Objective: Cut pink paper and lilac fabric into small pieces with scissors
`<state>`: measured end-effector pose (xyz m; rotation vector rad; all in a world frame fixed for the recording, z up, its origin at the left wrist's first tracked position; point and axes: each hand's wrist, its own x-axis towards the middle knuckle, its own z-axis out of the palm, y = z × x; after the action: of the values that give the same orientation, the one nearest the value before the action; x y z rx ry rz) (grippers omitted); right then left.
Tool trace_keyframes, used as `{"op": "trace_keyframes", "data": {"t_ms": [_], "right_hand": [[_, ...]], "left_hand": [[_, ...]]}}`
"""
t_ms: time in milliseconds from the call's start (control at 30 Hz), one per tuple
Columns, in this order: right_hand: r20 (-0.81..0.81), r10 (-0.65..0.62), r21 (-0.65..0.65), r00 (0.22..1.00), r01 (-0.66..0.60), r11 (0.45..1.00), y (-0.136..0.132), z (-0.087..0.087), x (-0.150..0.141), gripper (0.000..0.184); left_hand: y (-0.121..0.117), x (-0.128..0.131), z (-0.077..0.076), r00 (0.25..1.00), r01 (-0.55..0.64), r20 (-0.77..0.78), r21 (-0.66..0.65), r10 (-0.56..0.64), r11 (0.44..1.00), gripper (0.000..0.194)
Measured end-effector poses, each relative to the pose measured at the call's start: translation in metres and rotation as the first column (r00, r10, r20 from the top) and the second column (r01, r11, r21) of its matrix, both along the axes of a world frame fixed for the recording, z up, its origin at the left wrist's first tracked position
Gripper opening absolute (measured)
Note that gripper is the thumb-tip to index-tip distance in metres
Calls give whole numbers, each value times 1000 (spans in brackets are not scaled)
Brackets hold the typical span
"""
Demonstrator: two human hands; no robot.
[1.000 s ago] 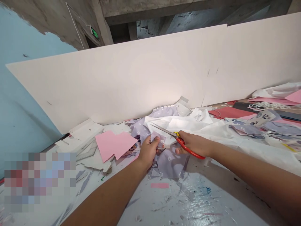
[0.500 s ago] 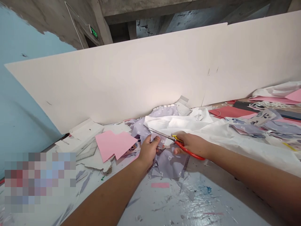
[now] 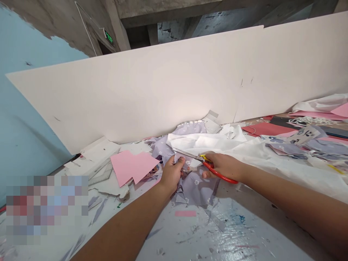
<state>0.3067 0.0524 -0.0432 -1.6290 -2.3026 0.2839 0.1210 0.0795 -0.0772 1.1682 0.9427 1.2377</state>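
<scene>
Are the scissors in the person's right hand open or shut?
Nearly or fully shut: the blades of the scissors lie together as one narrow line, while the right hand is closed around the red handles.

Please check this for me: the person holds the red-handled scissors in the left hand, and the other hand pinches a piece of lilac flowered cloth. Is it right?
No, the hand is wrong. The head view shows the red-handled scissors in the right hand, not the left. The left hand does pinch the lilac flowered cloth.
</scene>
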Motion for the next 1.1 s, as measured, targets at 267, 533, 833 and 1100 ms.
{"op": "trace_keyframes", "data": {"t_ms": [267,533,833,1100], "right_hand": [[-19,38,0,999,-38,999,-2,3,-2,37],[-38,24,-31,999,-25,999,-3,3,-3,33],[-18,5,-40,1000,-6,999,-2,3,-4,36],[-48,-11,-52,999,9,999,0,2,-5,38]], "left_hand": [[-2,2,3,1000,-5,3,-13,5,1000,30],[0,1,-1,1000,15,-1,11,-15,1000,30],[0,1,0,1000,2,-16,3,-2,1000,32],[1,1,-2,1000,2,-18,-2,-2,1000,32]]}}
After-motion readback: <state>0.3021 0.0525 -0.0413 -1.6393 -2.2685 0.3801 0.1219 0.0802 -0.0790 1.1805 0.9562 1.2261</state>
